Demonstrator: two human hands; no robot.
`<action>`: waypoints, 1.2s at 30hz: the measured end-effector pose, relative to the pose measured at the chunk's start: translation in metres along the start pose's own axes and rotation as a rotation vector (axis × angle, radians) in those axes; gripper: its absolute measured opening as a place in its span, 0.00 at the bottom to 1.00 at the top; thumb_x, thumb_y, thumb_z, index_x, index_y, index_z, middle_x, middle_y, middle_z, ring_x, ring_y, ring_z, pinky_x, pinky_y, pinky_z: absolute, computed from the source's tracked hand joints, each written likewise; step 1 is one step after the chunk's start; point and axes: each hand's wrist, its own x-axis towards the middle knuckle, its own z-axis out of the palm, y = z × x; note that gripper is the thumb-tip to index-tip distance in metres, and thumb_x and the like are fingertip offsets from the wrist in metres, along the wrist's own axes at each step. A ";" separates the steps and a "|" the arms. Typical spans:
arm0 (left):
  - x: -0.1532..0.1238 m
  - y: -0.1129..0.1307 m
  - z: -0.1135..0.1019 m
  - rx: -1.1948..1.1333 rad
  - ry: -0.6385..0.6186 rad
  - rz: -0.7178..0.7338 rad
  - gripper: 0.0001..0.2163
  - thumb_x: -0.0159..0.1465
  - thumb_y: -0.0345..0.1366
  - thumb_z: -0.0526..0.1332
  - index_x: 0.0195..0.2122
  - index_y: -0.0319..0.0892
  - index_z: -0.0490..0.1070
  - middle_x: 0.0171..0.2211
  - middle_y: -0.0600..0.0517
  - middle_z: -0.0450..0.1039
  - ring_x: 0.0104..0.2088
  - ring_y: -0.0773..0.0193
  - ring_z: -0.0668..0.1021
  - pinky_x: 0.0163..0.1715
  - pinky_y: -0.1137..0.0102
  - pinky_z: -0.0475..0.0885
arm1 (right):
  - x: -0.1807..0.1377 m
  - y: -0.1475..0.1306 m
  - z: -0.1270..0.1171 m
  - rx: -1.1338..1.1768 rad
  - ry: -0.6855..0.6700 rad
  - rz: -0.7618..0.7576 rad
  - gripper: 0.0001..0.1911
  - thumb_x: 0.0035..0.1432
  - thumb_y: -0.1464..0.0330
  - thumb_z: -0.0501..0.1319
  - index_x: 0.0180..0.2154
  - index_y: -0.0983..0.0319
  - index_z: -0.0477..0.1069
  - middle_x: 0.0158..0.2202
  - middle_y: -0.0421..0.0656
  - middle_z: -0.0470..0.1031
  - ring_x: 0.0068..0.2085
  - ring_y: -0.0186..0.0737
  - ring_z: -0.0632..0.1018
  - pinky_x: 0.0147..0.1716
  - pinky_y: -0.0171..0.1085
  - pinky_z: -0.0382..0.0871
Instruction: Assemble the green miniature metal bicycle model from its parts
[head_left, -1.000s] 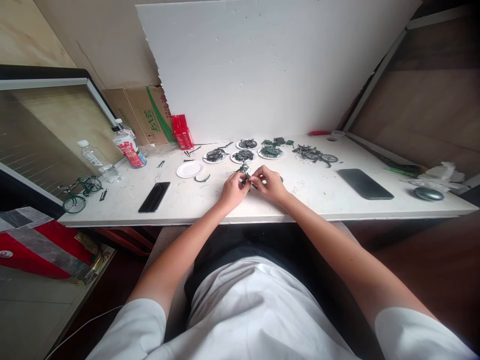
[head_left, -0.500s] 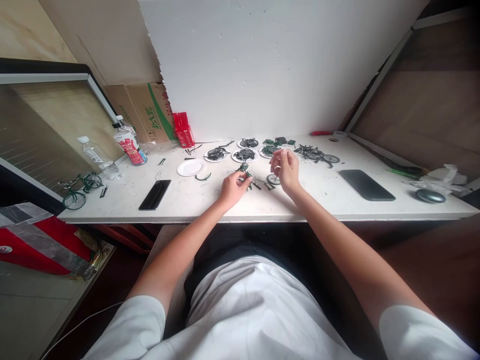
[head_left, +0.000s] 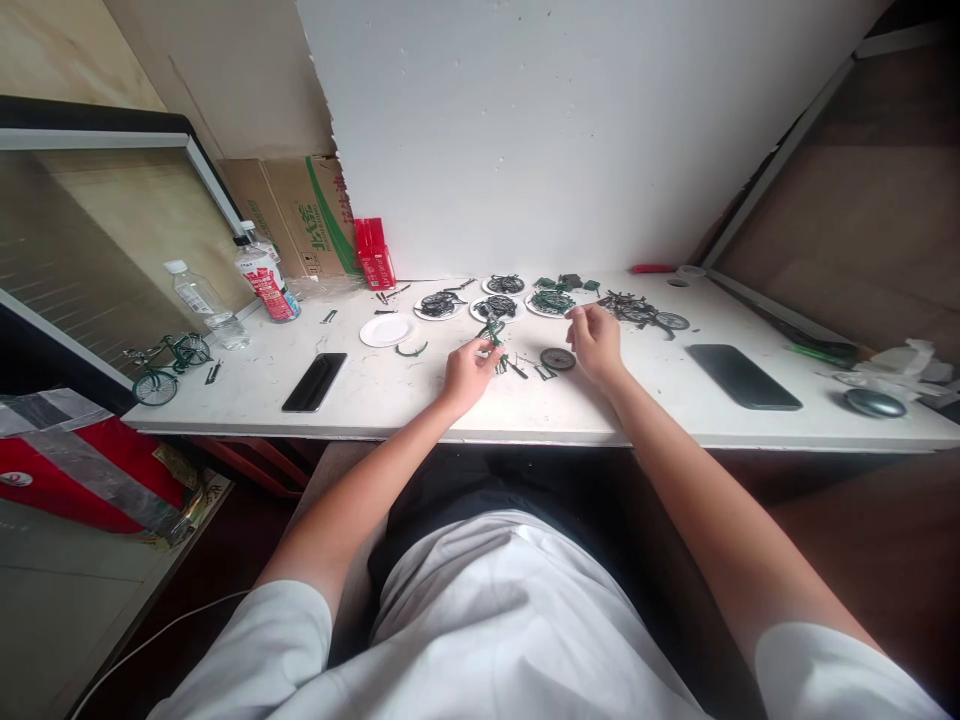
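My left hand [head_left: 472,374] is closed on a small dark green model bicycle frame [head_left: 491,332], pinched between thumb and fingertips above the table. To its right is my right hand [head_left: 596,340], fingers drawn together; whether anything small is between them I cannot make out. Just below those fingertips a small spoked wheel [head_left: 557,358] lies on the table. Between the hands are thin dark parts [head_left: 518,369] and a little green bracket-like piece [head_left: 546,372]. A curved green strip [head_left: 412,350] lies to the left of my left hand.
An assembled green model bicycle [head_left: 169,365] stands at the left. Behind my hands are several white plates [head_left: 386,329], most with dark parts, and a loose pile of parts [head_left: 637,310]. Phone [head_left: 315,382], bottles [head_left: 266,280], dark tablet-like slab [head_left: 742,377] and mouse [head_left: 874,402] lie around.
My right hand has lowered and shifted slightly right, showing more of the wheel. My left hand still holds the frame. The whole view has shifted a little.
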 end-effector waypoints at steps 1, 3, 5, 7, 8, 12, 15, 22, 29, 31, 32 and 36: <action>0.000 0.000 0.000 -0.002 0.005 0.004 0.15 0.70 0.51 0.66 0.43 0.43 0.77 0.42 0.45 0.85 0.36 0.57 0.86 0.34 0.67 0.79 | -0.003 -0.004 0.003 -0.041 -0.053 -0.021 0.30 0.70 0.38 0.56 0.37 0.58 0.73 0.21 0.40 0.73 0.21 0.39 0.72 0.23 0.39 0.64; 0.001 0.000 0.000 -0.002 0.014 0.018 0.15 0.70 0.51 0.66 0.43 0.43 0.76 0.43 0.45 0.84 0.36 0.58 0.86 0.33 0.67 0.78 | -0.008 -0.010 0.008 -0.096 -0.141 -0.058 0.30 0.70 0.38 0.55 0.37 0.58 0.74 0.20 0.41 0.73 0.22 0.41 0.73 0.24 0.41 0.65; 0.002 0.000 -0.001 -0.003 0.020 0.027 0.15 0.71 0.50 0.65 0.43 0.43 0.76 0.43 0.45 0.84 0.36 0.58 0.86 0.33 0.68 0.78 | -0.011 -0.013 0.011 -0.125 -0.194 -0.082 0.30 0.71 0.39 0.54 0.37 0.58 0.75 0.20 0.40 0.73 0.22 0.43 0.74 0.25 0.42 0.65; 0.002 -0.001 -0.001 0.002 0.021 0.024 0.14 0.71 0.50 0.65 0.42 0.43 0.75 0.43 0.45 0.84 0.36 0.59 0.86 0.33 0.69 0.77 | -0.012 -0.014 0.011 -0.143 -0.217 -0.080 0.29 0.72 0.40 0.54 0.37 0.57 0.75 0.20 0.40 0.73 0.22 0.44 0.75 0.26 0.42 0.65; 0.002 -0.001 -0.001 0.006 0.021 0.020 0.14 0.71 0.50 0.65 0.42 0.43 0.75 0.44 0.45 0.84 0.36 0.59 0.86 0.33 0.69 0.77 | -0.012 -0.013 0.011 -0.151 -0.221 -0.072 0.29 0.72 0.41 0.54 0.37 0.57 0.75 0.20 0.40 0.73 0.22 0.44 0.75 0.26 0.42 0.65; 0.002 -0.001 -0.002 0.042 0.035 0.019 0.13 0.72 0.49 0.64 0.43 0.44 0.73 0.42 0.45 0.83 0.36 0.59 0.85 0.34 0.68 0.75 | -0.011 -0.011 0.011 -0.166 -0.249 -0.032 0.27 0.72 0.42 0.56 0.37 0.58 0.75 0.20 0.40 0.73 0.23 0.44 0.75 0.27 0.42 0.65; 0.002 0.002 -0.002 0.072 0.048 0.030 0.13 0.73 0.48 0.63 0.44 0.44 0.72 0.42 0.44 0.83 0.35 0.59 0.84 0.34 0.67 0.75 | -0.012 -0.014 0.011 -0.172 -0.282 -0.014 0.26 0.72 0.44 0.56 0.38 0.59 0.76 0.20 0.40 0.73 0.23 0.43 0.75 0.28 0.41 0.65; 0.001 0.008 -0.003 0.083 0.053 0.051 0.13 0.74 0.49 0.60 0.42 0.45 0.71 0.43 0.44 0.83 0.37 0.58 0.83 0.38 0.65 0.76 | -0.015 -0.022 0.011 -0.215 -0.328 0.027 0.27 0.72 0.45 0.55 0.39 0.61 0.76 0.23 0.42 0.75 0.25 0.41 0.75 0.31 0.39 0.66; 0.001 0.004 -0.001 -0.005 0.016 0.049 0.12 0.76 0.46 0.56 0.43 0.44 0.73 0.45 0.43 0.83 0.41 0.57 0.83 0.42 0.64 0.78 | -0.016 -0.026 0.011 -0.203 -0.345 0.050 0.36 0.71 0.37 0.49 0.35 0.60 0.75 0.21 0.42 0.74 0.23 0.40 0.73 0.30 0.39 0.65; 0.000 0.004 -0.001 -0.024 0.017 0.037 0.12 0.75 0.47 0.58 0.43 0.44 0.74 0.44 0.43 0.83 0.40 0.57 0.83 0.41 0.65 0.78 | -0.016 -0.026 0.011 -0.204 -0.344 0.046 0.38 0.70 0.35 0.48 0.35 0.60 0.76 0.21 0.43 0.74 0.23 0.40 0.73 0.30 0.39 0.65; 0.000 0.004 0.000 -0.039 0.017 0.022 0.12 0.74 0.47 0.59 0.42 0.44 0.74 0.44 0.43 0.83 0.40 0.57 0.82 0.40 0.65 0.78 | -0.016 -0.026 0.011 -0.206 -0.342 0.044 0.38 0.70 0.35 0.48 0.35 0.60 0.76 0.21 0.43 0.74 0.23 0.41 0.73 0.30 0.40 0.65; 0.004 0.007 0.000 -0.237 0.025 -0.125 0.16 0.70 0.52 0.64 0.41 0.43 0.75 0.44 0.44 0.81 0.38 0.60 0.81 0.33 0.69 0.77 | -0.016 -0.025 0.010 -0.201 -0.325 0.044 0.40 0.70 0.35 0.46 0.35 0.60 0.76 0.21 0.42 0.74 0.24 0.41 0.74 0.32 0.40 0.66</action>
